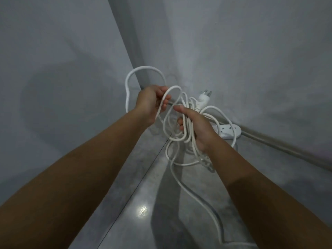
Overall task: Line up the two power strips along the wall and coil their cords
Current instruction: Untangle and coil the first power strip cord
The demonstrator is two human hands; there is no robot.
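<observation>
Both my hands are raised over a room corner, holding a white cord [181, 178]. My right hand [199, 128] grips a bundle of several loops, with the white plug [203, 98] sticking up behind it. My left hand [152, 103] pinches one loop that arcs up and left of it. A loose length of the cord trails down across the floor toward the bottom right. One white power strip [229, 131] lies on the floor against the right wall, partly hidden behind my right hand. A second strip is not visible.
Grey walls meet in a corner [142, 76] just beyond my hands. A skirting strip [287, 146] runs along the base of the right wall. The polished grey floor [136, 194] shows a tile joint and a bright light reflection.
</observation>
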